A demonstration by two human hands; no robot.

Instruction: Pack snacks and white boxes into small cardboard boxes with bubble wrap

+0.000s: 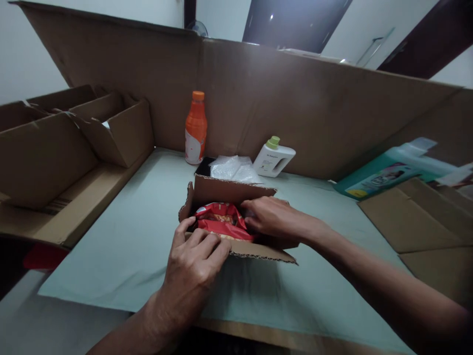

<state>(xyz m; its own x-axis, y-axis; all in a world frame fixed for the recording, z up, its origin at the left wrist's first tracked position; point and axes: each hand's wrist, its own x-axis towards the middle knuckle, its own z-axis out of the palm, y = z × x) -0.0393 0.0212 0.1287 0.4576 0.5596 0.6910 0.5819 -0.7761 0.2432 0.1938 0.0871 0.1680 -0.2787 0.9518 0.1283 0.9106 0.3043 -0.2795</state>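
A small open cardboard box [236, 185] sits on the table, its flaps folded out. Inside lies a shiny red packet [225, 229] with food pictured on it. My left hand [197, 261] holds the near left edge of the box, fingers bent over the flap, with the fingertips close to the packet. Reaching in from the right, my right hand [268, 217] has its fingers curled at the packet's right end. Those fingertips are partly hidden inside the box, and they appear to pinch the packet.
Behind the box are an orange bottle [196, 130], bubble wrap [233, 169] and a white bottle [271, 160] with a green cap. Larger open boxes [48, 158] stand left. A teal liquid bottle [384, 170] and folded cardboard [410, 214] are right. A tall cardboard wall [295, 98] borders the back.
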